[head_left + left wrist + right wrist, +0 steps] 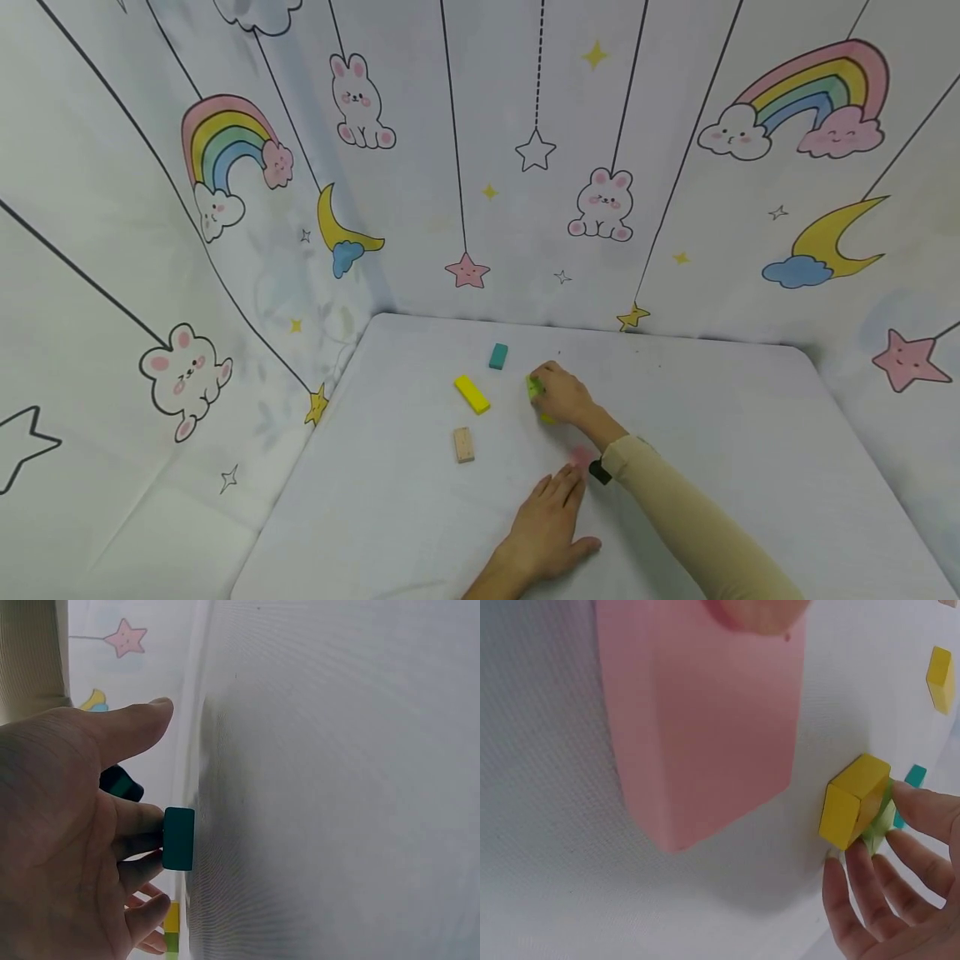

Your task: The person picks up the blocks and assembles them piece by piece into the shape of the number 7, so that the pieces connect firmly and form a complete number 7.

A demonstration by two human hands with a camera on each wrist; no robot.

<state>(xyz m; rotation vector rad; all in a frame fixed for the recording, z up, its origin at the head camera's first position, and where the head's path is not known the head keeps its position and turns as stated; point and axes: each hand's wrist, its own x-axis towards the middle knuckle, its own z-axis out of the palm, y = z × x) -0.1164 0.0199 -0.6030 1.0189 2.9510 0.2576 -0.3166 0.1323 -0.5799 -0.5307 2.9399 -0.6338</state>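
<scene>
So the right hand is pinching a green block between thumb and fingers, and they're covering most of it, so only bits are showing. A yellow block is sitting right up against it on the near side; from the head view the hand's hiding most of that one too. The left hand isn't gripping anything: it's lying with fingers stretched out, the tips resting on a teal block that only the left wrist view is catching. A pink block is showing by those fingertips, but it's a blurry patch from above and running off the top up close, so I can't tell how it's meeting the teal one. Further off on the table, a yellow bar, a wooden block and a small teal piece are lying loose.
</scene>
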